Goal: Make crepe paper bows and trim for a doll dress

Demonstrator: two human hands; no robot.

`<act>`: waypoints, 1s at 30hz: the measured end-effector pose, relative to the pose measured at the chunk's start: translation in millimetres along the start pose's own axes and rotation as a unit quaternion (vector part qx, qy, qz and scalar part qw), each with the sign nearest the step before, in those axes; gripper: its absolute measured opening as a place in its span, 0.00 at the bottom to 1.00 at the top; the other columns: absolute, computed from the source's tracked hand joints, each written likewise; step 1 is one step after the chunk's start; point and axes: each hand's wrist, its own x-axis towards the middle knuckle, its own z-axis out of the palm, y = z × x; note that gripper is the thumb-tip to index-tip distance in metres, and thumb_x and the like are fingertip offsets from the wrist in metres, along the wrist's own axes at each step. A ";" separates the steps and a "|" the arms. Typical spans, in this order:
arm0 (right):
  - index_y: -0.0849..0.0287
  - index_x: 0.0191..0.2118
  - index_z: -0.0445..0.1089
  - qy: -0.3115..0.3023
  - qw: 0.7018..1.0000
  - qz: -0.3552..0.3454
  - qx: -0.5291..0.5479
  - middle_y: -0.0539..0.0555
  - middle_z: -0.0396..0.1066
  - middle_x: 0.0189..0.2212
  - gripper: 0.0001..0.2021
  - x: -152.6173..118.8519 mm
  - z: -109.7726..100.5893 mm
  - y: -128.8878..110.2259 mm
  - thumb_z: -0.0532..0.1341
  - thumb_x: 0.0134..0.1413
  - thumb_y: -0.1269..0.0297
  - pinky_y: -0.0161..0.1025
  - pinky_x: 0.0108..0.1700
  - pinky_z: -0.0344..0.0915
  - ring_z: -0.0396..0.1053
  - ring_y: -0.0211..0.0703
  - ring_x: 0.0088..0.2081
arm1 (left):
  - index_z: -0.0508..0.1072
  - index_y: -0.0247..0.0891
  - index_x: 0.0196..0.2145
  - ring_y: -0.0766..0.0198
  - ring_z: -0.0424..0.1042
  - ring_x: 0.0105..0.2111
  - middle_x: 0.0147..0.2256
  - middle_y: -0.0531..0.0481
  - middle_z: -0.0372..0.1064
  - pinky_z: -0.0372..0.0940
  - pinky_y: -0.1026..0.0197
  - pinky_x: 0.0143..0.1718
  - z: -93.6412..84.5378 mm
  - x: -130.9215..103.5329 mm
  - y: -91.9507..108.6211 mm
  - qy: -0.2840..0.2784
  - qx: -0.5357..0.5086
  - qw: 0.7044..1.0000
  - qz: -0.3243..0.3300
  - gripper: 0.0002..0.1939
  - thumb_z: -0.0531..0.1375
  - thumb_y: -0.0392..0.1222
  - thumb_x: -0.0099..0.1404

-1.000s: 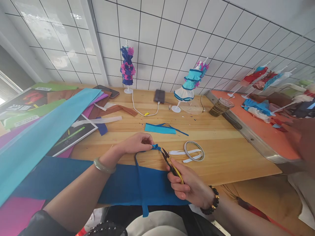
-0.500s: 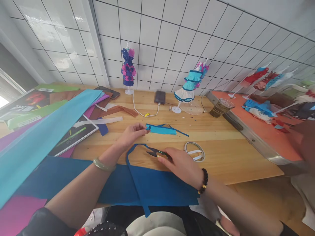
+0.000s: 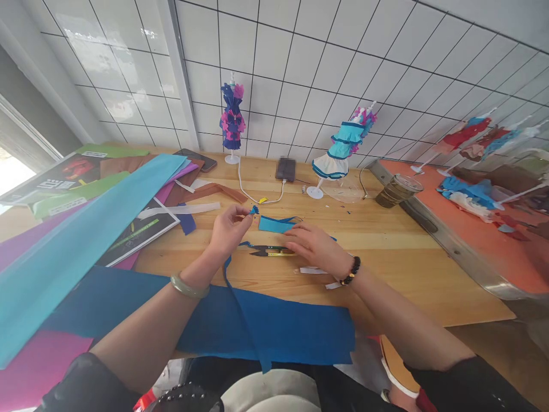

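Observation:
Pinched in the fingertips of my left hand [image 3: 229, 229] is a small gathered piece of blue fabric [image 3: 254, 210]. My right hand [image 3: 317, 246] is held palm down with its fingers stretched out, over the right end of a light blue fabric strip [image 3: 274, 224]. Thread snips [image 3: 268, 251] lie on the table, their handle end at my right fingers; whether they touch I cannot tell. Below my right hand, white tape pieces [image 3: 313, 270] show, the rest covered. A narrow dark blue strip [image 3: 229, 277] runs down across a wide blue cloth [image 3: 291, 326] at the front edge.
Light blue fabric [image 3: 94, 240] and a magazine [image 3: 141, 232] are piled at the left. Two small dressed stands [image 3: 233, 123] [image 3: 338, 149] are at the back, with a black device [image 3: 286, 169] between them. A cup [image 3: 397, 191] stands at the right, beside an orange table [image 3: 472, 240].
My right hand has let go of the snips, now lying on the table, and moved up to the light blue strip. My left hand has raised the gathered blue piece slightly.

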 end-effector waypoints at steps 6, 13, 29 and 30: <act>0.56 0.37 0.70 -0.035 0.998 0.034 0.033 0.55 0.70 0.37 0.10 -48.1 -15.8 11.6 0.53 0.57 0.61 0.43 0.44 0.61 0.65 0.44 0.42 | 0.69 0.37 0.30 0.64 0.69 0.32 0.35 0.49 0.70 0.62 0.63 0.35 5.0 -6.7 5.1 -0.035 0.002 0.999 0.008 0.09 0.58 0.45 0.53; 0.57 0.37 0.69 -0.035 0.997 0.073 -0.002 0.55 0.70 0.36 0.08 -70.6 -4.0 12.4 0.53 0.56 0.63 0.43 0.43 0.61 0.65 0.44 0.39 | 0.68 0.37 0.31 0.63 0.69 0.34 0.33 0.49 0.70 0.62 0.63 0.36 4.7 -11.0 7.4 -0.060 0.054 0.997 0.020 0.08 0.57 0.44 0.55; 0.59 0.36 0.68 -0.046 0.982 0.173 -0.062 0.56 0.70 0.34 0.10 -79.4 -3.0 19.5 0.49 0.56 0.67 0.37 0.35 0.61 0.67 0.41 0.33 | 0.69 0.38 0.30 0.62 0.69 0.33 0.31 0.50 0.70 0.62 0.62 0.36 4.6 -9.6 6.4 -0.068 0.074 0.995 0.026 0.09 0.58 0.46 0.54; 0.59 0.34 0.68 -0.049 0.981 0.174 -0.069 0.56 0.70 0.33 0.11 -78.5 -2.4 18.6 0.49 0.56 0.67 0.37 0.34 0.60 0.67 0.41 0.32 | 0.69 0.38 0.30 0.62 0.69 0.33 0.31 0.50 0.70 0.62 0.62 0.36 4.5 -9.6 6.2 -0.067 0.074 0.995 0.024 0.09 0.58 0.46 0.54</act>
